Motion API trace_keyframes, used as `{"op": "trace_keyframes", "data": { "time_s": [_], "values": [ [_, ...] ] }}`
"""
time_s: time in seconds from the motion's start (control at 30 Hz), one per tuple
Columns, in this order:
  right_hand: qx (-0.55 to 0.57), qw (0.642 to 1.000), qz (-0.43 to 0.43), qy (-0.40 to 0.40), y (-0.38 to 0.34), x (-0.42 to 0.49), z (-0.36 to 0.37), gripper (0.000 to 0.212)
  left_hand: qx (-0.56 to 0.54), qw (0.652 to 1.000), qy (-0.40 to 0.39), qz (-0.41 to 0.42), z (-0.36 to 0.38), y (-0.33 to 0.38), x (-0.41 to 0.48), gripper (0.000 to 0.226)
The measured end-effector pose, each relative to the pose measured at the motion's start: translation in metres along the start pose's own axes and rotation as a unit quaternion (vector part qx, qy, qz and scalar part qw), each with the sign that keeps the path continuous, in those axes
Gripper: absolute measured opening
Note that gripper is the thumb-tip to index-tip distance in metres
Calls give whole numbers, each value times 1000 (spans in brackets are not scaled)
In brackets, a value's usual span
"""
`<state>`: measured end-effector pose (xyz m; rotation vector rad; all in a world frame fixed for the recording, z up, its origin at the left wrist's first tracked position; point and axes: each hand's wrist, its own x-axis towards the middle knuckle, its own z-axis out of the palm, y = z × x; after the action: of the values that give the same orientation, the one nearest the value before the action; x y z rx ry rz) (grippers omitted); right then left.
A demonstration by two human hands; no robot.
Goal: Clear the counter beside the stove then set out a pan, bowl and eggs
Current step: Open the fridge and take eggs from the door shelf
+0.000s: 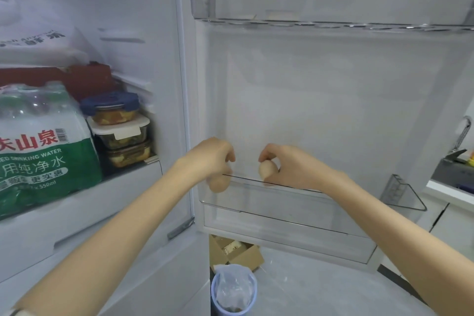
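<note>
Both hands at fridge door bin (295,195). Left hand (214,155) curled round an egg (219,185), just w/in bin's left end; right hand (284,161) pinches 2nd egg (266,170) above bin rim.

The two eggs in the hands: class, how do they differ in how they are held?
The left egg hangs below the left hand, behind the clear door bin edge. The right egg sits under the right hand fingers, above that edge. Both are pale brown, one per hand.
</note>
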<state>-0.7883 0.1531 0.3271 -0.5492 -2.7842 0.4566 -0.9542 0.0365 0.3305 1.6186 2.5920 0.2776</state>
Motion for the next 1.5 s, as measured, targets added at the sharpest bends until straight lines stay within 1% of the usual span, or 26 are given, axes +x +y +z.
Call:
{"op": "trace_keyframes", "data": {
  "time_s": [0.1, 0.2, 0.3, 0.37, 0.43, 0.57, 0.6, 0.67, 0.7, 0.77, 0.8, 0.93, 1.0, 1.07, 1.17, 1.27, 1.37, 1.5],
  "values": [
    [68, 996, 27, 52, 12, -11, 2, 26, 73, 991, -106, -43, -4, 7, 17, 42],
    [123, 987, 52, 85, 21, -16, 8, 35, 121, 971, -197, -66, -5, 16, 20, 30],
    [154, 979, 64, 121, 27, -18, 14, 38, 94, 962, -250, -64, -2, 17, 21, 23],
    [168, 974, 70, 135, 29, -18, 16, 39, 59, 962, -261, -54, 0, 15, 21, 23],
    [174, 972, 75, 138, 31, -17, 17, 40, 25, 970, -240, -45, 3, 13, 21, 27],
    [169, 969, 67, 167, 28, -19, 15, 40, -84, 982, -165, -29, 11, 13, 15, 24],
    [167, 968, 66, 177, 27, -21, 13, 39, -115, 984, -136, -23, 12, 13, 13, 25],
    [168, 963, 59, 201, 25, -28, 5, 39, -181, 982, -54, 0, 10, 17, 12, 26],
    [171, 960, 52, 214, 24, -31, 0, 39, -230, 973, -15, 11, 9, 21, 10, 29],
    [179, 951, 41, 248, 23, -43, -13, 38, -335, 941, 42, 28, 6, 35, 6, 38],
    [189, 945, 35, 266, 21, -49, -19, 39, -365, 928, 70, 35, 4, 42, 3, 41],
    [181, 914, 8, 362, 23, -83, -44, 41, -403, 899, 150, 87, -1, 86, -9, 44],
    [167, 901, -19, 400, 30, -105, -54, 42, -422, 885, 158, 116, -2, 114, -18, 45],
    [143, 892, -28, 428, 40, -134, -64, 42, -445, 871, 143, 152, 2, 146, -27, 43],
    [111, 881, -21, 459, 54, -176, -77, 44, -473, 849, 122, 201, 10, 191, -37, 42],
    [70, 868, 11, 491, 72, -231, -89, 45, -487, 832, 98, 248, 23, 243, -47, 44],
    [38, 860, 57, 506, 88, -290, -99, 44, -492, 816, 67, 298, 39, 293, -58, 46],
    [-10, 840, 138, 525, 107, -385, -111, 45, -498, 794, 2, 348, 65, 376, -84, 46]
  ]
}}
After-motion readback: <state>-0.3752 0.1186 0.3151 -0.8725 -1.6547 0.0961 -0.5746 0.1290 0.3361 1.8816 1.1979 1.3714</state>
